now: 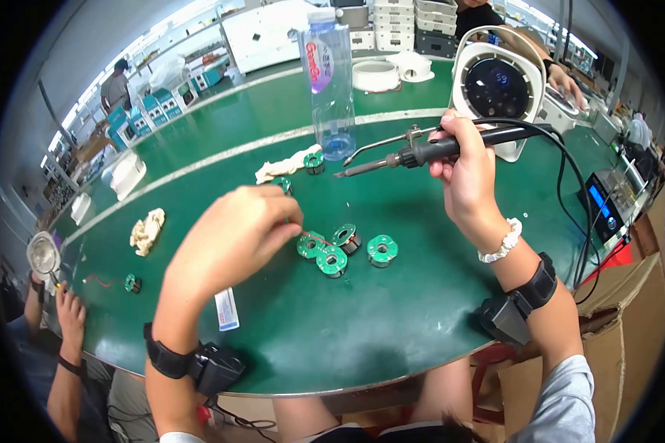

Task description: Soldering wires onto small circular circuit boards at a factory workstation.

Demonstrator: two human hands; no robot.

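Note:
My right hand (467,166) grips the black handle of a soldering iron (421,153), raised over the table with its tip to the left. A thin metal tube is clamped alongside the iron. My left hand (233,236) is closed in a pinch at the end of a thin red wire (316,238), which runs to a cluster of round green circuit boards. Among them are a front board (332,261), one on a copper-wound core (346,236), and a separate one (382,251) to the right. Two more boards, one of them a small board (314,163), lie near the bottle.
A clear plastic bottle (334,96) stands behind the boards. White fan-like device (495,88) and blue-screened station (602,203) are at right. Crumpled cloth (148,232) and a small packet (227,309) lie left. Other people's hands (70,317) work at left and far right.

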